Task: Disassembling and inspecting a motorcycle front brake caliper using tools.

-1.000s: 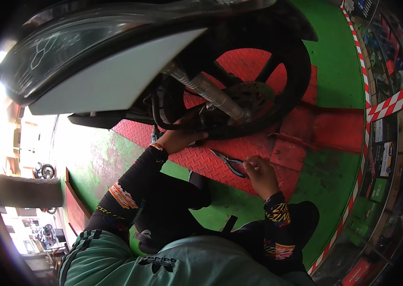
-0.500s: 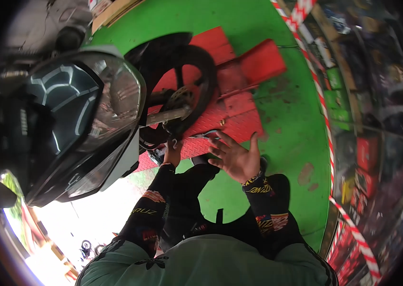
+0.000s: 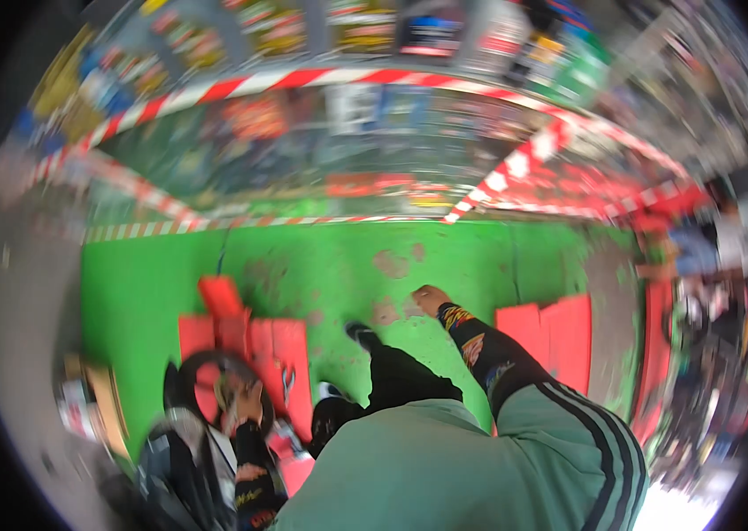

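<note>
My left hand (image 3: pixel 246 403) is at the lower left, beside the front wheel (image 3: pixel 215 356) of a dark motorcycle (image 3: pixel 169 469). Blur smears its fingers against the wheel, so any grip there cannot be made out. My right hand (image 3: pixel 430 301) hangs over the green floor, away from the motorcycle, its back toward me and the fingers not clear. The wheel stands at a red metal platform (image 3: pixel 268 332). A slim grey hand tool (image 3: pixel 288 380) lies on that platform, to the right of my left hand.
A glass display counter (image 3: pixel 303 164) edged with red-and-white tape (image 3: pixel 303 78) runs across the far side, with several bottles (image 3: pixel 361 26) on top. Another red platform (image 3: pixel 560 341) is at right. Beyond it is a person (image 3: pixel 737 239). A cardboard box (image 3: pixel 107 398) stands at far left.
My view has swung to the right, bringing the counter ahead and the motorcycle to the lower left. My right hand, spread before, has moved away from the wheel; my left stays near it.
</note>
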Demonstrator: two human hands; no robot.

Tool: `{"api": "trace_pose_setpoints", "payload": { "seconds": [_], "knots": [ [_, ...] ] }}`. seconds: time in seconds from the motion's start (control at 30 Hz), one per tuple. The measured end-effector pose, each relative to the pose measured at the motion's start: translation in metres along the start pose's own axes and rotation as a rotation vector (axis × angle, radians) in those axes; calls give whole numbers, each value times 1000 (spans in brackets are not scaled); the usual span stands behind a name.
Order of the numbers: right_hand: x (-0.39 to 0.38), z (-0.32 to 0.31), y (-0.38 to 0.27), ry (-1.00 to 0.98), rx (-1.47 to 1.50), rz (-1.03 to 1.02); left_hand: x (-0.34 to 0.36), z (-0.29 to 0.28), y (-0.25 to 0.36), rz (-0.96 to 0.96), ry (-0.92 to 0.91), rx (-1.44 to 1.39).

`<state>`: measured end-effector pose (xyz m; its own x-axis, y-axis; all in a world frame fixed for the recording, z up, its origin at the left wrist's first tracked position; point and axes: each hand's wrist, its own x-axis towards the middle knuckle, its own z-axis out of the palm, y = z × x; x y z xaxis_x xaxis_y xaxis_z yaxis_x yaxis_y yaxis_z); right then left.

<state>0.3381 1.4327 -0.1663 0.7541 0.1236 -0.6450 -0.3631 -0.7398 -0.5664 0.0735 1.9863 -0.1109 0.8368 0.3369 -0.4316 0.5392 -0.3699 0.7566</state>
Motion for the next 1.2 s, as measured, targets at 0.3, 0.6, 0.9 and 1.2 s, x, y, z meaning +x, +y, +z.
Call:
{"api": "trace_pose_setpoints", "payload": {
  "seconds": [0.3,0.6,0.9,1.2],
  "knots": [
    [-299,-76,256,791,1105,778,39,35,73,-389,-362,42],
    [-407,-1,193,977,1419,575,47,176,196,-131,-616,-47],
    [-486,-185,177,1470,1732,-342,-110,446,490,772,-1232,88],
    [-516,-390,85,846,1433,-1249,-266,638,600,1532,-1655,121]
  ]
}}
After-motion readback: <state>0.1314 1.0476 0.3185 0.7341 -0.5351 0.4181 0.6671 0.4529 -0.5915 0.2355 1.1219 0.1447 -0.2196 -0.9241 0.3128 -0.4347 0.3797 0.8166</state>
